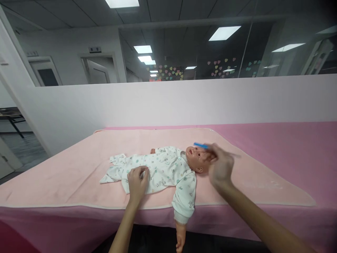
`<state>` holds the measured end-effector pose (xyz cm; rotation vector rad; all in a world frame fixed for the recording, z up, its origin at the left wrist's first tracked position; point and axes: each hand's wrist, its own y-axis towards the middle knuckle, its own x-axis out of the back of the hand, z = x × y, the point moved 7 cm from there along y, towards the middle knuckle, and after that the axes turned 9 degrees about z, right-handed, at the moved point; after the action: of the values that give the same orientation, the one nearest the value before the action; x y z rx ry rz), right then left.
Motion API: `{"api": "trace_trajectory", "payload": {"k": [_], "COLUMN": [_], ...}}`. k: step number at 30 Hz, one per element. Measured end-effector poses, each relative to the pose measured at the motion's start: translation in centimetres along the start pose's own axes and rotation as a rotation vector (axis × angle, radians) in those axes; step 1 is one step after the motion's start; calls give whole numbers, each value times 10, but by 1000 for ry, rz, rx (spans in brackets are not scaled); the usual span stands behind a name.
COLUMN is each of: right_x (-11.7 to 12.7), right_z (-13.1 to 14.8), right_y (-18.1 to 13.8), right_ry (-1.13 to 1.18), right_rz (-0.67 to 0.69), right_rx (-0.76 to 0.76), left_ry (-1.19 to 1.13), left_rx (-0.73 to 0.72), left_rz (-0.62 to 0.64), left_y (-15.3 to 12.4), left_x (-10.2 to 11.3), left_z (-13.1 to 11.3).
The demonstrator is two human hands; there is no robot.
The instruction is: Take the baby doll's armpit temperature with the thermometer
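A baby doll [163, 168] in white patterned clothes lies on its back, its head [193, 158] to the right. One doll arm hangs over the table's near edge. On the doll's lower body rests my left hand [138, 179], fingers loosely bent, thumb apart, holding nothing. My right hand [222, 165], smeared by motion, is closed around a thin blue-ended stick [200, 145] beside the doll's head. The blue end points left over the face, and a faint thin tail shows past the hand. I cannot make out the stick's kind.
A peach blanket [79, 172] with a pale edge lies under the doll on a pink-covered table [284, 151]. Behind stands a white low wall [184, 103] with glass above it. A dark-legged table [12, 117] is at the far left.
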<state>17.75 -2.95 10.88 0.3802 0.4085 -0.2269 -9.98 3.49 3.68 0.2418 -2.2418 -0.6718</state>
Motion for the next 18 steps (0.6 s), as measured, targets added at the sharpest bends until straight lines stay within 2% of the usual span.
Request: {"api": "trace_trajectory", "payload": {"k": [3, 4, 7, 8, 9, 11, 13, 14, 16, 18], "right_x": [-19, -20, 1, 7, 12, 22, 42, 54, 74, 80], "right_z": [-21, -20, 6, 7, 2, -18, -30, -30, -25, -29], "right_y": [-13, -16, -12, -12, -12, -13, -16, -16, -18, -25], "right_ry": [-153, -192, -282, -322, -367, -490, -669, -789, -1059, -1323], "right_rz": [256, 296, 138, 134, 180, 337, 374, 341, 263, 317], "right_rx": [-344, -344, 28, 84, 71, -60, -102, -59, 130, 325], "left_ry": [-8, -8, -10, -12, -15, -14, 8, 26, 56, 48], "left_rx": [-4, -3, -1, -3, -5, -13, -19, -23, -62, -187], "left_rz": [4, 5, 5, 3, 1, -2, -39, -80, -163, -146], "left_y": [0, 0, 0, 0, 0, 0, -1, -2, -3, -2], "left_x": [0, -1, -1, -1, -1, 0, 3, 6, 8, -1], "left_z": [-1, -2, -1, -1, 0, 1, -1, -4, -20, -49]}}
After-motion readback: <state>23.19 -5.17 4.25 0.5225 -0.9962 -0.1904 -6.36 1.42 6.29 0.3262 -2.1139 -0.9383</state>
